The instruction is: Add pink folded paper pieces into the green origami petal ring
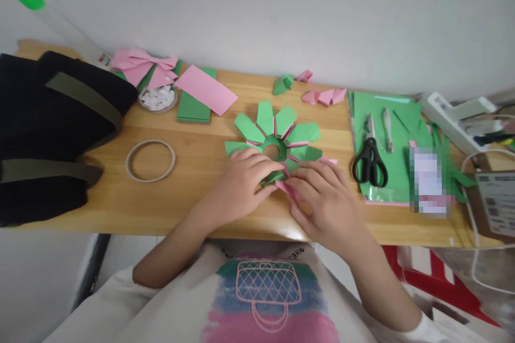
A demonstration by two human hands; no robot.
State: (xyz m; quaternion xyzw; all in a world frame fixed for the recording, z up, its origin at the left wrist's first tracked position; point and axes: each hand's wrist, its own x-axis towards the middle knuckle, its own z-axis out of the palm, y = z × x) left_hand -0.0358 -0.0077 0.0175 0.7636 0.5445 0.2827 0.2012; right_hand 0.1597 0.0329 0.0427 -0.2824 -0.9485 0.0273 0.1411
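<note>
A round paper flower (pixel 264 118), made of green folded petals with pink edges around an open centre, lies on the wooden table in front of me. My left hand (pixel 247 182) grips its near left side, fingers bent over the green folds. At its near right side, my right hand (pixel 322 195) pinches a pink paper piece (pixel 286 189) between thumb and fingers. This pink piece touches the flower's near edge, though my fingers hide most of it. Another bit of pink shows beyond my right knuckles.
A tape roll (pixel 127 163) lies left, near dark cloth (pixel 48 118). Behind are a pink bow (pixel 139 61), a dish of white bits (pixel 157 98), pink paper (pixel 207 90) and small folded pieces (pixel 284 84). Scissors (pixel 370 155) and a cutter (pixel 387 128) rest on green sheets (pixel 396 171).
</note>
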